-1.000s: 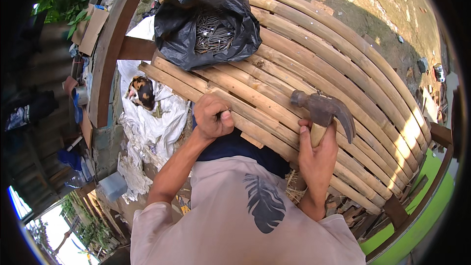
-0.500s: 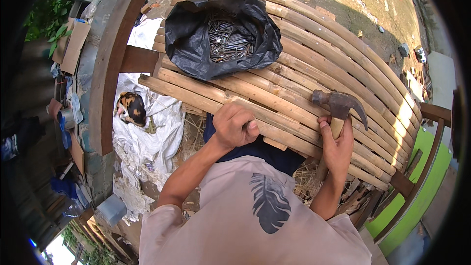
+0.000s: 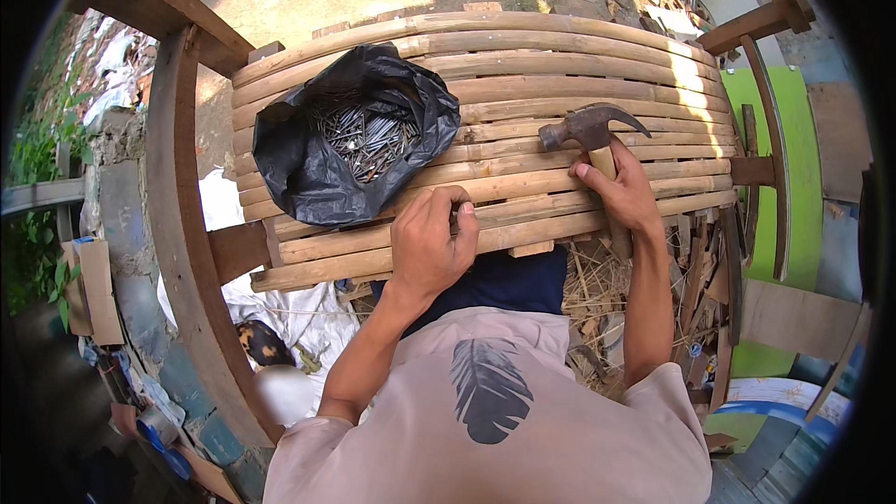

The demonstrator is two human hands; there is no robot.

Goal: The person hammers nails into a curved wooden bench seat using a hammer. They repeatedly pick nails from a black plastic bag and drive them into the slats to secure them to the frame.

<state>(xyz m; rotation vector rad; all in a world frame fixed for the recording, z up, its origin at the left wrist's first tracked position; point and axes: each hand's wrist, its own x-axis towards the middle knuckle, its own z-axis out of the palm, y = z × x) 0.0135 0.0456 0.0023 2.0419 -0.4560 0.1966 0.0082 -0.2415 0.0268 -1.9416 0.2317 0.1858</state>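
A claw hammer (image 3: 586, 128) is in my right hand (image 3: 623, 189), gripped high on its wooden handle just below the rusty metal head. The hammer head lies over the bamboo slats, claw pointing right. My left hand (image 3: 433, 241) is closed with curled fingers at the near edge of the bamboo slat bench (image 3: 523, 91); whether anything is inside is hidden. Just beyond that hand, a black plastic bag (image 3: 297, 164) stands with its mouth spread, and many loose nails (image 3: 366, 137) show inside it.
Wooden posts and beams (image 3: 187, 215) frame the bench at left, and a wooden frame (image 3: 767, 154) stands at right by a green panel (image 3: 789, 224). A calico cat (image 3: 265, 343) lies on white sheeting (image 3: 322, 317) below left. Scrap wood (image 3: 695, 289) is piled under the right end.
The view has turned and shifted, so the bench and bag appear farther left and more level. My right hand still grips the hammer; my left hand stays closed near the bench edge.
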